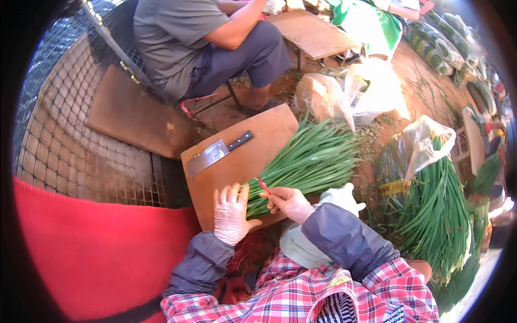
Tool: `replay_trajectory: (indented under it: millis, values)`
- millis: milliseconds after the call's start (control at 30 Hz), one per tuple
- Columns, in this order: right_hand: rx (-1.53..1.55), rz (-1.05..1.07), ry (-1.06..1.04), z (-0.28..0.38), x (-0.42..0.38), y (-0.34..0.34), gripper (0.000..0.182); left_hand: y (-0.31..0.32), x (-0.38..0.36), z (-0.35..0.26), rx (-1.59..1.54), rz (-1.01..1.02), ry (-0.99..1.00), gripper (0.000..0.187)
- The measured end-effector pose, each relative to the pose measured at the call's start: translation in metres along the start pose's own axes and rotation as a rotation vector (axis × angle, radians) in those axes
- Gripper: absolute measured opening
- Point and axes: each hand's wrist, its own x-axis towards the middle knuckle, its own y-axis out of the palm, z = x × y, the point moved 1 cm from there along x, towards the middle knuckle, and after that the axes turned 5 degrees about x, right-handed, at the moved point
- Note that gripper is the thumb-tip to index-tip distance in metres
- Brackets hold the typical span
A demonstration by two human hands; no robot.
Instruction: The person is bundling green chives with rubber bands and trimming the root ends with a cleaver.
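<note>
A large bunch of garlic chives (312, 156) lies across a brown board (237, 167), its stem ends toward me and its leaves fanning to the upper right. Round the stems runs a red tie (263, 184). My right hand (290, 203), in a thin clear glove, pinches the end of that tie. Also gloved, my left hand (231, 215) rests flat at the stem ends with its fingers stretched out. A cleaver (212, 156) with a black handle lies on the board beyond both hands.
On the right stand more chives (436, 210), partly in a plastic bag (425, 145). A person (199, 59) sits ahead beside another board (312, 32). Wire mesh (81, 124) and red cloth (102, 247) are on the left. Bagged bundles (436, 46) lie at the far right.
</note>
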Motion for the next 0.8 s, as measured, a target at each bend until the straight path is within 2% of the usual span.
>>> replay_trajectory:
  millis: [33,133,233,267,300,333,400,433,467,533,567,600,633,667,767,800]
  values:
    - [-0.021,-0.026,-0.019,0.0,-0.002,0.002,0.023,-0.006,0.007,0.0,0.014,0.039,0.033,0.117]
    - [-0.239,-0.088,-0.147,0.006,-0.005,0.007,0.022,-0.009,0.042,-0.015,0.145,0.184,0.073,0.121]
    - [-0.685,-0.05,-0.332,0.002,-0.009,0.003,0.017,0.049,0.054,-0.008,0.179,0.216,0.068,0.119]
    - [-0.693,-0.027,-0.375,-0.001,-0.009,0.001,0.017,0.062,0.055,-0.007,0.183,0.229,0.048,0.119]
    - [-0.696,0.0,-0.41,-0.004,-0.012,0.003,0.017,0.062,0.052,-0.008,0.143,0.146,0.019,0.1]
    - [-0.697,0.028,-0.444,-0.007,-0.014,0.007,0.017,0.074,0.048,-0.005,0.105,0.162,-0.008,0.092]
    - [-0.646,0.064,-0.333,-0.003,-0.019,0.015,0.024,0.105,0.042,0.002,0.03,0.178,-0.059,0.076]
    - [-0.51,-0.023,-0.348,0.0,-0.008,0.017,0.017,0.104,0.041,-0.004,0.055,0.03,-0.052,0.06]
    - [-0.343,-0.066,-0.312,0.003,0.006,0.022,0.015,0.099,0.032,-0.012,0.123,-0.108,0.012,0.059]
    - [0.01,-0.113,-0.23,0.012,0.039,0.027,0.015,0.084,0.027,-0.023,0.12,0.056,-0.049,0.073]
    - [-0.076,-0.092,-0.3,0.015,0.056,0.014,0.015,0.081,0.035,-0.032,0.104,0.115,-0.081,0.08]
    - [0.061,-0.171,-0.062,0.021,0.07,0.009,0.016,0.077,0.033,-0.039,0.089,0.195,-0.108,0.088]
    - [0.218,-0.278,0.164,0.027,0.084,0.004,0.018,0.072,0.033,-0.042,0.11,0.087,-0.087,0.079]
    - [0.129,-0.183,0.064,0.03,0.082,0.003,0.021,0.066,0.036,-0.043,0.131,-0.029,-0.065,0.069]
    - [-0.071,0.073,-0.112,0.059,0.045,-0.017,0.044,0.054,0.042,-0.042,-0.047,0.064,-0.048,0.076]
    - [-0.35,-0.052,-0.271,0.078,0.027,-0.035,0.045,0.057,0.043,-0.039,-0.046,0.132,-0.06,0.084]
